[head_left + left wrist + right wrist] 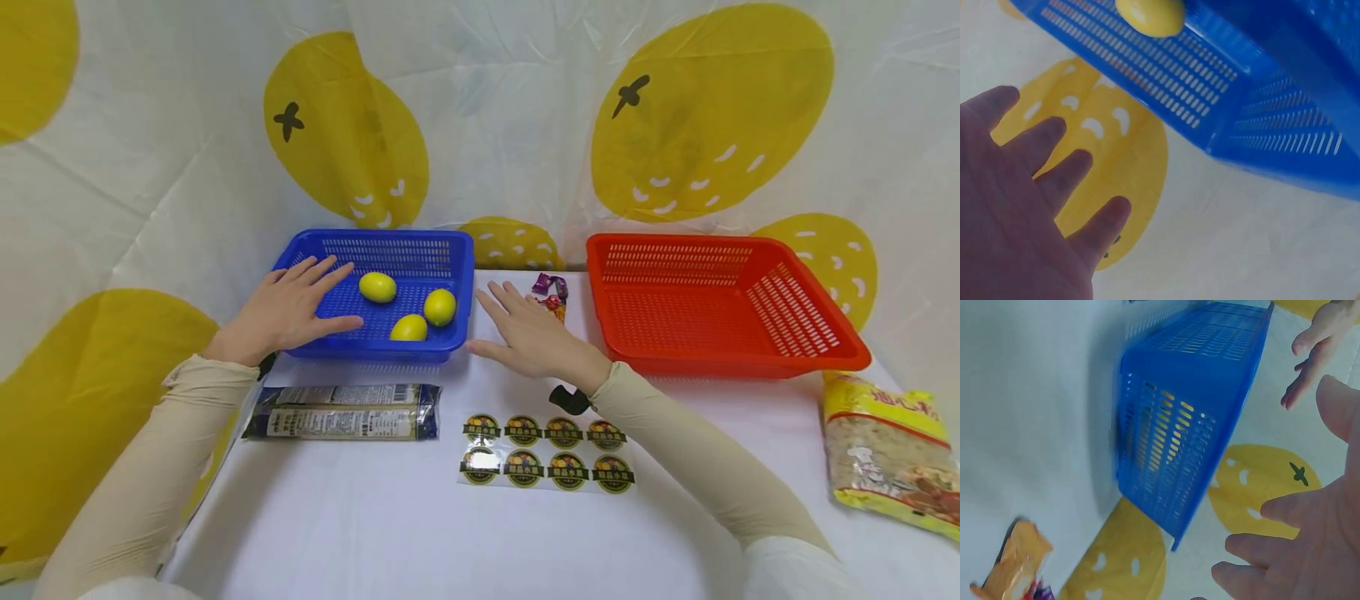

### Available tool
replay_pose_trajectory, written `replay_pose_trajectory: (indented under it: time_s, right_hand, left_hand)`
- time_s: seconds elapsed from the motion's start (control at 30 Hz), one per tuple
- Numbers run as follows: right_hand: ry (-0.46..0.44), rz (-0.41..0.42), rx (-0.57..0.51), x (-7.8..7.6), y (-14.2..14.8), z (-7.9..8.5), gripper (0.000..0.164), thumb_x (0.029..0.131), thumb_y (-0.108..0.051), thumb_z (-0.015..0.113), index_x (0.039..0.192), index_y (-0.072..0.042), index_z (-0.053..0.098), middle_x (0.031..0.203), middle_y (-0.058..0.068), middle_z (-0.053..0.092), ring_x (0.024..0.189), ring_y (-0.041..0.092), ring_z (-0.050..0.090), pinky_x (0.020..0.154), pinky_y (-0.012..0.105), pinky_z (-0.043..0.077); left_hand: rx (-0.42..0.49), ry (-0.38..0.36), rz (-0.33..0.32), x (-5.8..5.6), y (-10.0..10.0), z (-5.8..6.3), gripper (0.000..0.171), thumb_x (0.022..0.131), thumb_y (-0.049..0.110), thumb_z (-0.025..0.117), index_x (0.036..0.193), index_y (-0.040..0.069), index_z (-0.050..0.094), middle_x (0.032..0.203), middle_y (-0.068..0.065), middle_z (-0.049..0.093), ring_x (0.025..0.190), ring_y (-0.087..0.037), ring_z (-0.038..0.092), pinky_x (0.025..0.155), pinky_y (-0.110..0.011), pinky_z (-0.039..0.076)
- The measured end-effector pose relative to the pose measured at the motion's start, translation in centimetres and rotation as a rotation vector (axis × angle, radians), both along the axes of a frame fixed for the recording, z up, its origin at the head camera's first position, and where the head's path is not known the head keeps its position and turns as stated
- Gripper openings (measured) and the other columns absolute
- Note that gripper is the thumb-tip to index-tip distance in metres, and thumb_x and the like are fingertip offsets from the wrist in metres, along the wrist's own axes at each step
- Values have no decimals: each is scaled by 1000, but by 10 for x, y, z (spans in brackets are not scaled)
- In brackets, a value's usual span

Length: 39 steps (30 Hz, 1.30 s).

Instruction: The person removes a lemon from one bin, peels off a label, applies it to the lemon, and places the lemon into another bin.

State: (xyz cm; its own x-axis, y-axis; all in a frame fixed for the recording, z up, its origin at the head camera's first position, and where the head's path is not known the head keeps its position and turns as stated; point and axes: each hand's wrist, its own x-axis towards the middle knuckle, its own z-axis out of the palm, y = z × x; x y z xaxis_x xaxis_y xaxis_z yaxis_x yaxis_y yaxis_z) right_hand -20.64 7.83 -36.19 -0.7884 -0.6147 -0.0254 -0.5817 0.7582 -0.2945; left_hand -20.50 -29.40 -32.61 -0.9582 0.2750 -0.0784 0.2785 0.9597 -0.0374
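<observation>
My left hand (pixel 288 304) is spread over the left side of a blue plastic basket (pixel 459 333), holding nothing. Three yellow lemons (pixel 377 287) lie inside that basket. In the left wrist view the straight fingers (pixel 1063 178) stand apart from the basket wall (pixel 1166 94), and one lemon (pixel 1152 14) shows. Just right of the basket my right hand (pixel 536 337) hovers with its fingers extended, also holding nothing. The right wrist view shows its fingers (pixel 1272 550) clear of the basket's slotted side (pixel 1166 425).
A red basket (pixel 682 362) stands at the right. Wrapped candies (pixel 553 293) lie between the baskets. Nearer are a long flat package (pixel 341 421) and a sheet of round stickers (pixel 546 452). A yellow bag of food (pixel 892 454) sits at the right edge. A patterned curtain (pixel 495 125) hangs behind.
</observation>
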Motion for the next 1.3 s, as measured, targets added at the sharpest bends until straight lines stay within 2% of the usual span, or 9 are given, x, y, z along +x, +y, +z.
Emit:
replay_pose_trajectory:
  time_s: [0.13, 0.33, 0.5, 0.67, 0.87, 1.1, 1.3]
  right_hand:
    - [-44, -7, -22, -9, -11, -4, 88, 100, -68, 43, 165, -15, 15, 174, 13, 11, 161, 37, 7, 128, 60, 15]
    - [-78, 0, -11, -16, -19, -16, 87, 101, -68, 41, 166, -17, 13, 174, 12, 4, 161, 39, 3, 127, 63, 14]
    - [-69, 3, -17, -19, -23, -22, 85, 102, -65, 42, 165, -15, 15, 174, 15, 6, 161, 39, 4, 126, 65, 17]
    - [-43, 2, -17, -20, -28, -27, 83, 103, -64, 42, 165, -14, 18, 173, 16, 8, 160, 41, 10, 124, 66, 22]
    - [-34, -9, -25, -18, -31, -32, 82, 104, -63, 40, 164, -12, 18, 173, 16, 6, 160, 39, 11, 125, 65, 23]
    - [-16, -18, -42, -12, -27, -33, 80, 104, -60, 43, 164, -10, 22, 173, 17, 9, 159, 41, 14, 125, 64, 23]
    - [4, 0, -61, -11, -29, -40, 81, 104, -62, 41, 163, -10, 22, 173, 17, 11, 159, 41, 16, 124, 65, 25]
  left_hand:
    - [4, -45, -31, -16, -3, 3, 95, 92, 77, 50, 164, 22, 24, 170, -15, 26, 157, -42, 21, 120, -72, 23]
    - [25, -123, -90, -41, -4, 0, 93, 91, 77, 52, 162, 22, 30, 168, -13, 32, 155, -42, 27, 118, -76, 20]
    - [24, -131, -139, -65, -4, 0, 83, 92, 61, 66, 159, 19, 38, 163, -13, 42, 150, -42, 38, 117, -72, 30]
    - [31, -180, -135, -84, -4, -1, 73, 96, 46, 69, 158, 21, 40, 161, -15, 45, 148, -44, 40, 118, -66, 33]
    - [72, -231, -105, -100, 0, -13, 68, 98, 32, 70, 158, 21, 41, 160, -17, 44, 148, -46, 38, 120, -66, 30]
    - [129, -269, -104, -119, 11, -27, 66, 96, 26, 73, 156, 20, 44, 159, -19, 46, 149, -44, 38, 123, -64, 28]
    - [140, -299, -110, -131, 9, -39, 65, 92, 14, 76, 151, 13, 51, 154, -20, 52, 145, -44, 44, 121, -61, 33]
